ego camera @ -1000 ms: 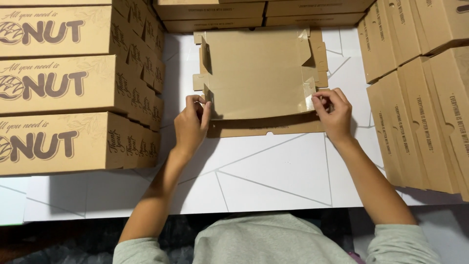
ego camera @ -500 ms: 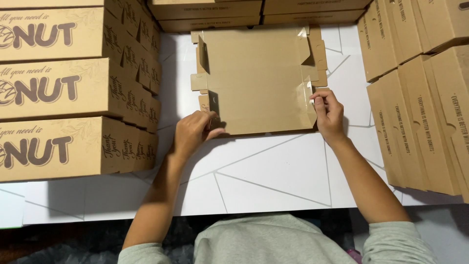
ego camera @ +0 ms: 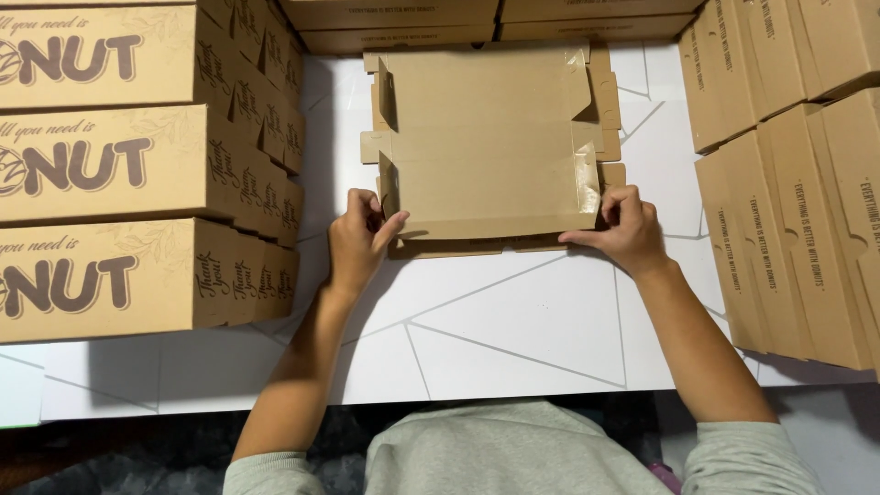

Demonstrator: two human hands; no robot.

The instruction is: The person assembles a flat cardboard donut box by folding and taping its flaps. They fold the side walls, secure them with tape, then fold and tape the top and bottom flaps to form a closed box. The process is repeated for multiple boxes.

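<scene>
the box blank (ego camera: 490, 147) lies in the middle of the white counter (ego camera: 513, 330), between stacks of finished boxes, and it is only partly formed. by the look of it the near wall is folded up and the two side flaps at the near corners are turned in; the far end is flat, its tabs and slots splayed out toward the back — so roughly half the folding seems done, and the far wall, the locking tabs and the lid are left.

the left hand (ego camera: 359, 240) sits at the near left corner, fingers curled and pinching the upright corner flap against the wall. the right hand (ego camera: 623, 229) is at the near right corner, fingers bent and pressing on the cardboard edge there; how firmly it grips i cannot tell.

the blank is plain brown cardboard, unprinted on the face that shows, thin and creased along scored lines, with a glossy strip near the right fold.

finished boxes (ego camera: 137, 165) stand stacked on the left — more finished ones (ego camera: 797, 183) lean in a row on the right.
</scene>
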